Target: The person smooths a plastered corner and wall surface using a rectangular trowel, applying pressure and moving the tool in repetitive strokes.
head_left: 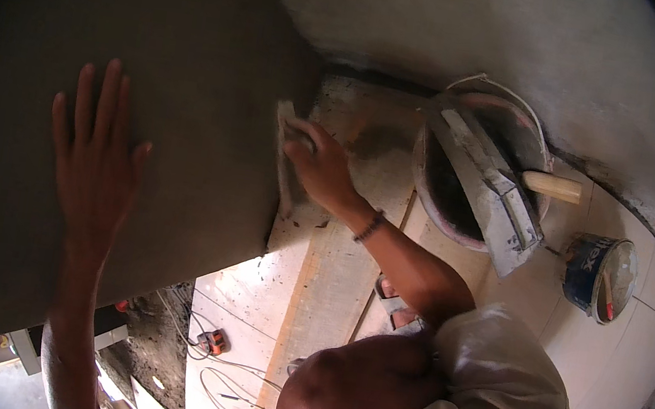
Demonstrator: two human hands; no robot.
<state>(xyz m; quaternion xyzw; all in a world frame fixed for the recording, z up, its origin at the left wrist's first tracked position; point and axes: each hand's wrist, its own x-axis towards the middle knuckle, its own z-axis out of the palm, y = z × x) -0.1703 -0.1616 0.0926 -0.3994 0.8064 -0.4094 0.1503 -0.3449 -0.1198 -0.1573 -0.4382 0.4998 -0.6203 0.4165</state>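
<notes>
My left hand [95, 147] lies flat with fingers spread on a dark grey, smooth wall face [202, 145]. At this face's right edge, my right hand [322, 169] is closed round the handle of a plastering float [284, 136]. The float appears nearly edge-on, its blade coated in grey and upright along the wall. A dark band circles my right wrist. Right of that hand stands a round bucket [420, 191] with a wire handle and dark contents. Across its top rests a long metal trowel [467, 161], smeared grey. A wooden handle [552, 186] sticks out over the rim.
A small dark-blue tub [584, 270] holding a red-tipped stick [609, 309] stands right of the bucket. A paler wall [485, 34] rises behind. Tiled floor and a plank [331, 280] lie below. Lower left, an orange device [213, 342] sits among loose cables [213, 389].
</notes>
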